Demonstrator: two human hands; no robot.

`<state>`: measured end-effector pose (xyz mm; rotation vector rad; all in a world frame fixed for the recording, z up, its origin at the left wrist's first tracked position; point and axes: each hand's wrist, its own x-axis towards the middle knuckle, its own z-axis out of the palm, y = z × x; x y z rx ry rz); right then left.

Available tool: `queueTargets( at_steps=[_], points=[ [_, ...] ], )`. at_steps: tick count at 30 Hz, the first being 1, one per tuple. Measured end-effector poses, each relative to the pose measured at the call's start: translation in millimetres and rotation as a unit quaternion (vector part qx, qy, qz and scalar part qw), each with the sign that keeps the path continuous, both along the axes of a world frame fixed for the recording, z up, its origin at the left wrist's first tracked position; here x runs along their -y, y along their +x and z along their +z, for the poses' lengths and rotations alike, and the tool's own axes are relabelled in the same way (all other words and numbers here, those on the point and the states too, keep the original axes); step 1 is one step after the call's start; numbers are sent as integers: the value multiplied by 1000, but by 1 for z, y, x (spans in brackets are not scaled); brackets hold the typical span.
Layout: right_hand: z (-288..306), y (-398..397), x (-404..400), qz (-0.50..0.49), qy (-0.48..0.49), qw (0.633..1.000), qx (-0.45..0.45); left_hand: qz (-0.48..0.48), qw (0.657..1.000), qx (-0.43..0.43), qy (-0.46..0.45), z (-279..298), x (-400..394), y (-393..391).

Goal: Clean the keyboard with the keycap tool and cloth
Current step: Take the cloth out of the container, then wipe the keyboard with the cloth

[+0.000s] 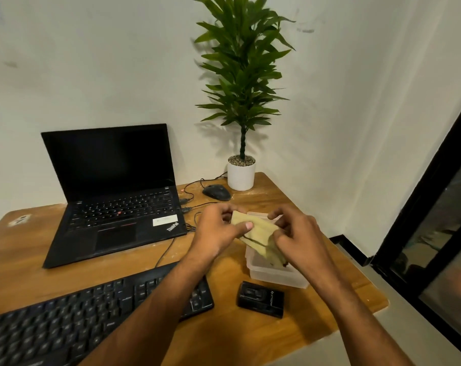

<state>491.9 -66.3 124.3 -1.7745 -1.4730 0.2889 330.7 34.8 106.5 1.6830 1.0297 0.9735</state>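
Note:
A pale yellow cloth [259, 235] is stretched between both hands above a clear plastic container [275, 277]. My left hand [218, 228] pinches the cloth's upper left edge with thumb on top. My right hand [295, 233] grips its right side, fingers curled. A thin dark wire-like piece, possibly the keycap tool, lies against the cloth's lower fold; I cannot tell what it is. The black external keyboard [73, 318] lies at the lower left, partly under my left forearm.
An open black laptop [113, 196] stands at the back left of the wooden table [224, 336]. A black mouse [216, 192] and a potted plant [241, 175] sit behind. A small black box [261, 302] lies by the container. Cables run between laptop and keyboard.

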Motion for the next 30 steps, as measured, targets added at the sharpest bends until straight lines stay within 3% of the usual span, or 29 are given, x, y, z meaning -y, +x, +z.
queueTargets(
  at_steps=[7, 9, 13, 18, 24, 27, 30],
  points=[
    [-3, -73, -7, 114, 20, 992, -53, 76, 996, 20, -45, 13, 16, -79],
    [-4, -98, -10, 146, -10, 989, 6, 90, 994, 19, -60, 14, 19, -103],
    [-18, -156, -23, 158, -34, 962, 219, 131, 984, 27, -114, 12, 20, -150],
    [-39, -228, -36, 186, 16, 943, 276, 200, 970, 3, -135, 4, 19, -212],
    [-56, -292, -43, 276, 13, 949, 152, 237, 957, 29, -165, -11, 24, -286],
    [-56, -320, -49, 304, -36, 952, -1, 252, 953, 67, -155, -15, 33, -319],
    [-52, -342, -56, 287, -121, 931, -189, 288, 949, 66, -106, -18, 47, -352]
  ],
)
